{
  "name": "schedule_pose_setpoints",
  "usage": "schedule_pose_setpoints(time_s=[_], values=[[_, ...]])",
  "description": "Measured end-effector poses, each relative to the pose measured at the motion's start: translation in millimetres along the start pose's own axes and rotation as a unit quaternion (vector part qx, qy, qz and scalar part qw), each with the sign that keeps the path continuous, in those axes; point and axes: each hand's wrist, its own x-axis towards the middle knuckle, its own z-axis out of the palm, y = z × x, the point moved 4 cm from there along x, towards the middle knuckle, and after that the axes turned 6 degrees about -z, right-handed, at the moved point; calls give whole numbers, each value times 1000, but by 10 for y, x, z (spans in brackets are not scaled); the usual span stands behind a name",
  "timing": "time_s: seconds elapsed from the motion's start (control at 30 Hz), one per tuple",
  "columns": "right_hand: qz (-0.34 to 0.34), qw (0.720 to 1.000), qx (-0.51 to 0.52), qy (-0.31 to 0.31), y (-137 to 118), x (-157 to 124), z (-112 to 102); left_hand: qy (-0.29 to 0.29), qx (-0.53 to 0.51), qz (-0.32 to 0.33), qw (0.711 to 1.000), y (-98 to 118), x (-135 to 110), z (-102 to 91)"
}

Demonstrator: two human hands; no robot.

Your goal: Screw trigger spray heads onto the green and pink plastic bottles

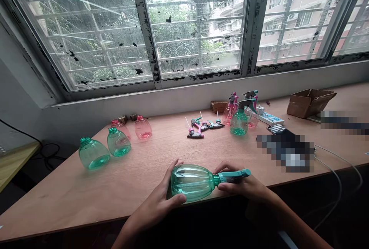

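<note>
At six o'clock in the view, by the near edge of the wooden table (86,199), a green bottle (193,181) lies on its side, its base pointing to nine o'clock and its neck to three o'clock. The left hand (161,201) is spread wide round the base end, fingers over the top and thumb along the near side, holding the bottle's body. The right hand (243,186) is closed round the teal trigger head (234,175) at the neck, and the nozzle tip sticks out past the fingers toward three o'clock. Whether the head is fully seated on the neck cannot be told

From the held bottle, at ten o'clock and well apart, two headless green bottles (93,153) stand near each other, the second one (118,142) just to the right. Behind them, toward eleven o'clock, stand two headless pink bottles (143,127), one of them partly hidden. At twelve o'clock a few loose trigger heads (201,128) lie in a small heap with their thin tubes pointing up. At one o'clock stands a cluster of finished spray bottles (239,120), one green in front and pink ones behind. Just right of them lies a white power strip (271,118), and further toward two o'clock sits an open cardboard box (309,102). A dirty barred window (196,26) runs along the far side
</note>
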Motion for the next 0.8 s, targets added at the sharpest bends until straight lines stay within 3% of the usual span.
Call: schedule_pose_setpoints(time_s=[0.37,0.8], values=[[-1,1000,0,3,42,4,-15,21,46,-8,999,8,10,29],[7,1000,-16,4,-1,10,2,14,-6,-17,1000,-4,17,3]])
